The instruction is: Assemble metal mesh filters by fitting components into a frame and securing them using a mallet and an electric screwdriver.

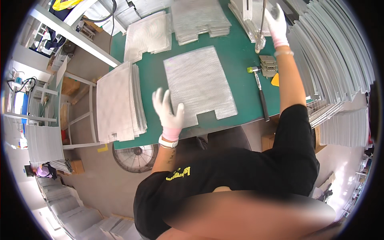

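Observation:
A white mesh panel with a notch in its near edge lies flat on the green tabletop. At its lower left corner is my left hand, in a white glove with a pink cuff. Its fingers are spread and nothing is in them; whether it touches the panel I cannot tell. My right hand, gloved alike, reaches to the far right of the table. Its visible fingers are apart, beside an upright metal rod and a stack of panels.
Several mesh panels form a stack at the left, with more panels behind. A hammer with a green-yellow head lies near metal plates and a yellow piece. Curved rows of panels stand at right; a floor fan sits below.

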### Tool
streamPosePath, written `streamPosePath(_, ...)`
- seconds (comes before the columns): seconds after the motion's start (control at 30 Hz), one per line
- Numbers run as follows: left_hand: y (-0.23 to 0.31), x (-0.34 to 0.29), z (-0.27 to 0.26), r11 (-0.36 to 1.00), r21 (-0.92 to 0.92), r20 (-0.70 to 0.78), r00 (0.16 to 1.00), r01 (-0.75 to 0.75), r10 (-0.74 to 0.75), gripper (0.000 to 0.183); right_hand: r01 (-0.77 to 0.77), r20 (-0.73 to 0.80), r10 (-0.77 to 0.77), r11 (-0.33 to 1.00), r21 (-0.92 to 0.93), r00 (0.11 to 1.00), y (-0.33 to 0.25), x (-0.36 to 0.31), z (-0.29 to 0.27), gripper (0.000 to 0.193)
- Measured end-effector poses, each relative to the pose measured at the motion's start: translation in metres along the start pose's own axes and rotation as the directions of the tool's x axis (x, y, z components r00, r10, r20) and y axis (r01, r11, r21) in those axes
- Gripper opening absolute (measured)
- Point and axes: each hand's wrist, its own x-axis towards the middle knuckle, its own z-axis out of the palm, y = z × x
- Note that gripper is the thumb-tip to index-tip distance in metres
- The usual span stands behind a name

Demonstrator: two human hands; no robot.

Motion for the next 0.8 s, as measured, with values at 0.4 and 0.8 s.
streamPosePath(0.4, 0.059, 0.003, 0.003, 0.189, -0.940, 0.150, 0.839, 0.285, -0.523, 0.048, 0.339, 0.652, -0.177, 0.932, -0.130, 0.737, -0.241, -0.271, 0.011, 0.087)
streamPosePath(0.8, 0.003, -0.013, -0.019, 0.973, -0.139, 0.216, 0.964, 0.187, -0.154, 0.084, -0.124, 0.664, 0.365, 0.916, -0.382, 0.652, -0.210, -0.276, -0.020, 0.076)
